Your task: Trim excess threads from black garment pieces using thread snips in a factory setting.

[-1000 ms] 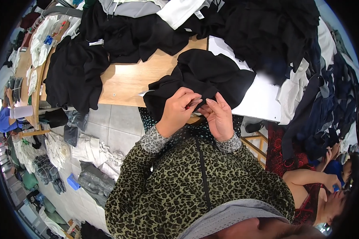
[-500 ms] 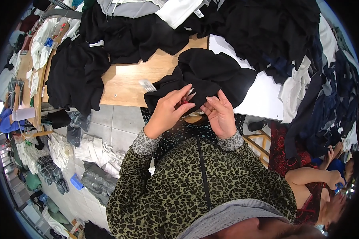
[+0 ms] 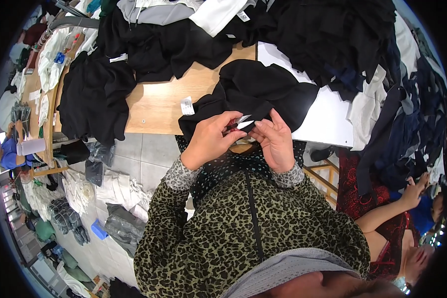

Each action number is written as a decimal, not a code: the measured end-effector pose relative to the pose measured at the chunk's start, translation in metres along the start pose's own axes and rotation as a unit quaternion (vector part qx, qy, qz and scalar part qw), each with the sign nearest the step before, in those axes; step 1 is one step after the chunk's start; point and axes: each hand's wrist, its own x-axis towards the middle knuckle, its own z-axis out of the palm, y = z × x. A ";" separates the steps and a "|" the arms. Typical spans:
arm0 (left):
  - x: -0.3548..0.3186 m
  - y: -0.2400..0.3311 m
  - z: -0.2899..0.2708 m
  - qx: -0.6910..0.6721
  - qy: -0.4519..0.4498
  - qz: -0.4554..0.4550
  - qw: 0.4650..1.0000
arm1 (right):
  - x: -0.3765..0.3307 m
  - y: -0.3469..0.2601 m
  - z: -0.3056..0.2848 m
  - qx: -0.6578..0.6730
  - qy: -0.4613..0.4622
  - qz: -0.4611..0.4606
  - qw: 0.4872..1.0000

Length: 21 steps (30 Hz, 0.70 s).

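Note:
A black garment [image 3: 263,92] lies bunched at the near edge of a wooden table [image 3: 156,107], with a white tag [image 3: 186,105] sticking out at its left. My left hand [image 3: 209,140] grips small red-handled thread snips [image 3: 237,124], their silver blades pointing right. My right hand [image 3: 274,140] pinches the garment's near edge just beside the blades. Both sleeves are leopard print.
Heaps of black clothes [image 3: 92,97] and white and grey garments [image 3: 156,12] cover the table's far and left parts. Dark clothes [image 3: 407,124] hang at the right. Another person in red [image 3: 382,218] sits at lower right. Folded clothes [image 3: 116,191] lie on the tiled floor at left.
My left hand has drawn back from the fabric and turned, so the red-handled snips now show with blades out. My right hand stays on the garment edge.

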 end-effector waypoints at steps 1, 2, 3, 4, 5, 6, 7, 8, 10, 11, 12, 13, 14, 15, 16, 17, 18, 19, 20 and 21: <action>0.000 0.001 0.000 0.002 0.003 0.005 1.000 | 0.001 0.000 0.000 0.002 -0.006 0.002 1.000; 0.000 0.001 0.000 0.004 0.005 0.009 1.000 | 0.001 -0.001 -0.001 0.004 -0.012 0.005 1.000; -0.001 0.001 0.001 0.005 0.006 0.008 1.000 | 0.001 -0.001 -0.001 0.004 -0.013 0.006 1.000; -0.001 0.001 0.001 0.006 0.009 0.014 1.000 | 0.001 -0.001 -0.001 0.002 -0.018 0.003 1.000; -0.002 0.001 0.002 0.008 0.012 0.019 1.000 | 0.001 -0.001 -0.001 0.000 -0.023 0.001 1.000; -0.002 0.001 0.002 0.008 0.013 0.019 1.000 | 0.001 -0.001 -0.001 -0.001 -0.023 0.001 1.000; -0.002 0.001 0.002 0.009 0.010 0.013 1.000 | 0.000 -0.001 -0.001 0.000 -0.016 0.000 1.000; -0.002 0.001 0.002 0.010 0.008 0.008 1.000 | 0.000 -0.001 0.000 0.000 -0.008 -0.001 1.000; -0.003 0.001 0.003 0.011 0.008 0.011 1.000 | 0.000 -0.003 0.002 0.008 -0.012 0.004 1.000; -0.003 0.000 0.004 0.012 0.008 0.015 1.000 | 0.000 -0.003 0.003 0.017 -0.016 0.009 1.000; -0.003 -0.001 0.005 0.012 0.009 0.014 1.000 | 0.000 -0.003 0.003 0.017 -0.016 0.009 1.000; -0.004 -0.002 0.007 0.004 0.012 0.012 1.000 | 0.000 -0.002 0.003 0.016 -0.011 0.005 1.000; -0.004 -0.002 0.007 -0.004 0.016 0.009 1.000 | 0.000 0.000 0.003 0.016 -0.005 0.001 1.000; -0.003 -0.002 0.008 -0.004 0.016 0.009 1.000 | 0.000 0.000 0.001 0.015 -0.005 0.001 1.000; -0.003 -0.002 0.008 -0.018 0.014 0.001 1.000 | 0.001 0.001 0.000 0.017 -0.008 0.002 1.000; -0.003 -0.002 0.008 -0.032 0.012 -0.007 0.999 | 0.001 0.002 -0.001 0.018 -0.011 0.003 1.000; -0.003 -0.002 0.008 -0.032 0.013 -0.008 0.999 | 0.002 0.002 -0.001 0.018 -0.011 0.004 1.000; -0.003 -0.001 0.008 -0.031 0.010 -0.010 0.999 | 0.002 0.001 -0.002 0.018 -0.018 0.005 1.000; -0.003 -0.001 0.008 -0.031 0.006 -0.012 0.999 | 0.002 0.001 -0.002 0.019 -0.024 0.005 1.000; -0.003 0.000 0.008 -0.031 0.006 -0.012 0.999 | 0.002 0.002 -0.002 0.019 -0.024 0.005 1.000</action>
